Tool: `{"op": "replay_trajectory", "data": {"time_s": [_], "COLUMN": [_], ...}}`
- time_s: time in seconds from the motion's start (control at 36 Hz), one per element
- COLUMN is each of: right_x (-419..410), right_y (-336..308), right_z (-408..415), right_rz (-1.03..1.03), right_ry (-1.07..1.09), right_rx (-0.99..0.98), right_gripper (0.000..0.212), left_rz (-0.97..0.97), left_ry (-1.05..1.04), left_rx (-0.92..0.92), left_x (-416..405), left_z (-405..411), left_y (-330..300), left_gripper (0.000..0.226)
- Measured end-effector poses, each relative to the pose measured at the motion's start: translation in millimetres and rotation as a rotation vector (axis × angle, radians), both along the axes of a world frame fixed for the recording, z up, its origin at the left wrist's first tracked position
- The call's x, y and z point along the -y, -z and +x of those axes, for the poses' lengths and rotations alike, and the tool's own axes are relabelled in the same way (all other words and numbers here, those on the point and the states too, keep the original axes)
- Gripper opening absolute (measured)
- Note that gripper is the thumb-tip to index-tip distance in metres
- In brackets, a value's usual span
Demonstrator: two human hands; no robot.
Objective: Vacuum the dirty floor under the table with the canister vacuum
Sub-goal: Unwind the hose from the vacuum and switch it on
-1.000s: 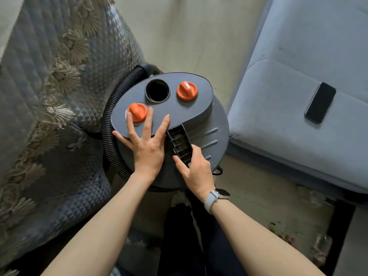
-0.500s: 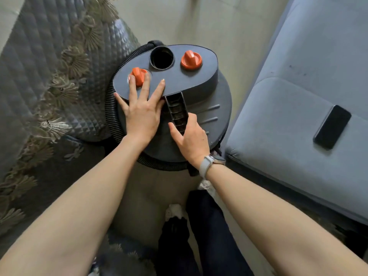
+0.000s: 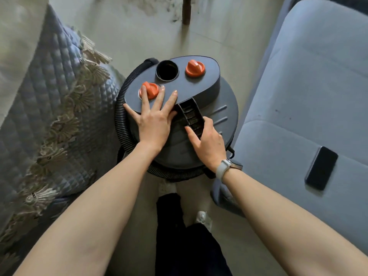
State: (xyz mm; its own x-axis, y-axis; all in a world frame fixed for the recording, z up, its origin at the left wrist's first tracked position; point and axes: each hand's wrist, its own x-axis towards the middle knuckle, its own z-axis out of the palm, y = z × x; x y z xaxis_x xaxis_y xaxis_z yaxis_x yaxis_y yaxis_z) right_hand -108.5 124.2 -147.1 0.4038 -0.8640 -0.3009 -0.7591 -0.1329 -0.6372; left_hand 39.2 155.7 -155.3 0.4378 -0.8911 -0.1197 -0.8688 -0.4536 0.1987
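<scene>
We spread our left hand flat to steady the canister vacuum at mid-frame while our right hand fingers curled around its handle.

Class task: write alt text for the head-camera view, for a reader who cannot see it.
A left hand rests flat on a grey canister vacuum beside an orange knob, while the right hand grips its handle. A phone lies on the sofa to the right.

dark grey vac w/ orange knobs, blue-grey sofa, prob. black phone.
</scene>
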Motion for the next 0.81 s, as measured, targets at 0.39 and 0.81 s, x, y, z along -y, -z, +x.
{"op": "replay_trajectory", "data": {"time_s": [0.39,0.81], "right_x": [107.8,258.0], "right_y": [2.9,9.2], "right_z": [56.9,125.9], "right_rz": [-0.185,-0.232], "right_ry": [-0.02,-0.234], "right_rx": [-0.165,-0.12], "right_gripper": [0.067,0.071], "left_rz": [-0.008,-0.076], "left_ry": [0.081,-0.144], "left_rx": [-0.026,0.011], "left_x": [122.3,240.9], "left_z": [55.7,121.7], "left_y": [3.0,10.2], "left_gripper": [0.05,0.052]}}
